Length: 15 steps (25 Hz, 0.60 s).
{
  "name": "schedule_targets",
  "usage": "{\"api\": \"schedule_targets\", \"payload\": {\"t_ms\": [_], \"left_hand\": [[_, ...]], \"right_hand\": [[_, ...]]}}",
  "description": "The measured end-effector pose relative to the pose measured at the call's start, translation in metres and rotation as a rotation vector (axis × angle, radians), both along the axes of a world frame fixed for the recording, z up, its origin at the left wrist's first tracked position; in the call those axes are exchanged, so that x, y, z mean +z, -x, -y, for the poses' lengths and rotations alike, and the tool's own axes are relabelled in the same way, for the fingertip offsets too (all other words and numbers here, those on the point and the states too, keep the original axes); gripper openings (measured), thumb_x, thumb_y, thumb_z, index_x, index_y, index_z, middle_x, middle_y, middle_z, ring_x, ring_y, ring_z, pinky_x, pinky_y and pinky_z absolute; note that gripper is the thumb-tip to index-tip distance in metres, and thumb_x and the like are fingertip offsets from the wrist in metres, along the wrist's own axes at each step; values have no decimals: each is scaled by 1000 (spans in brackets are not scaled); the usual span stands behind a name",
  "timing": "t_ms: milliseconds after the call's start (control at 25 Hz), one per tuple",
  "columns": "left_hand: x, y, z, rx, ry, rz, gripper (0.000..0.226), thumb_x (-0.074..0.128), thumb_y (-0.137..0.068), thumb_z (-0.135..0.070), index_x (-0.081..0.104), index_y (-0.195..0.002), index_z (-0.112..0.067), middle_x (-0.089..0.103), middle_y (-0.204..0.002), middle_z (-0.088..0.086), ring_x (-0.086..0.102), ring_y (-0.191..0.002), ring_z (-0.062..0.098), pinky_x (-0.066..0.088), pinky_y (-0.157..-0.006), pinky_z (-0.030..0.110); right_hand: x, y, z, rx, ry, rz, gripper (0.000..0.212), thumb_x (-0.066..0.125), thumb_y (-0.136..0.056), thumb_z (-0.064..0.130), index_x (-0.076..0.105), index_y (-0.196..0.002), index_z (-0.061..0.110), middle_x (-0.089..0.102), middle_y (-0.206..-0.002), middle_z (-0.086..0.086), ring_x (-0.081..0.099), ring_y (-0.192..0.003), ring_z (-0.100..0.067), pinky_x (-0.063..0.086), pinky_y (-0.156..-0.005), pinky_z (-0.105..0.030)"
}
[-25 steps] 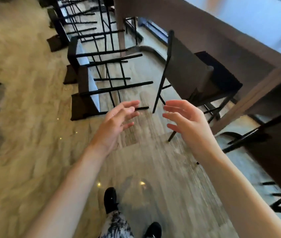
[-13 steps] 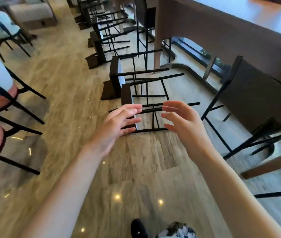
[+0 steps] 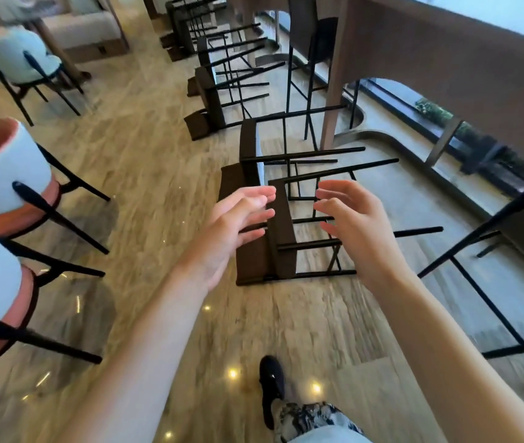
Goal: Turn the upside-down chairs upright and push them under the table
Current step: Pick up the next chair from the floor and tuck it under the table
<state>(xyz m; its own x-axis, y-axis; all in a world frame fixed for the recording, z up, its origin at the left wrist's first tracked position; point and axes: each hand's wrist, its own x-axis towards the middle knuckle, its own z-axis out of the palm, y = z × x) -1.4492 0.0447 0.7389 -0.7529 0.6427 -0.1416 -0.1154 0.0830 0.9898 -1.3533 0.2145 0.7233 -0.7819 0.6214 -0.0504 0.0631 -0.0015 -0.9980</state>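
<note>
A dark brown bar chair [image 3: 281,247] with thin black legs lies tipped over on the floor straight ahead, legs pointing right. A second tipped chair [image 3: 249,151] lies just behind it, and more [image 3: 212,100] follow in a row beyond. My left hand [image 3: 232,231] and my right hand [image 3: 353,225] are stretched out in the air above the nearest chair, palms facing each other, fingers loose, holding nothing. The long wooden table [image 3: 446,59] runs along the right. An upright chair [image 3: 313,49] stands at it farther on, and another [image 3: 491,238] stands at the right edge.
Round pink-and-white chairs [image 3: 4,174] on black legs crowd the left side. A pale blue chair [image 3: 14,59] and a sofa [image 3: 84,30] stand at the far left. My foot in a dark shoe [image 3: 272,378] is on the glossy floor below. Open floor runs between the two rows.
I have walked forward along the table; the nearest tipped chair now lies right under my hands. Both hands stay held out and hold nothing.
</note>
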Motion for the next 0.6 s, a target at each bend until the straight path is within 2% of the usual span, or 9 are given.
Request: {"api": "schedule_targets", "payload": {"t_ms": [280,600], "left_hand": [[5,166,-13,86,46,-86,26,54,-85,-39,73,-103,-37,71,-119,-13,64,-115,6,50,-100,35],[-14,313,20,-5,70,-84,30,53,-89,-36,70,-112,-28,71,-120,-11,66,-114,8,48,-105,45]], "right_hand": [[-6,168,-6,4,46,33,26,59,-91,14,68,-112,25,71,-108,9,67,-103,-5,56,-81,-26],[-17,315,29,-16,16,55,25,59,-89,14,68,-109,26,72,-106,12,66,-103,-4,55,-86,-29]]}}
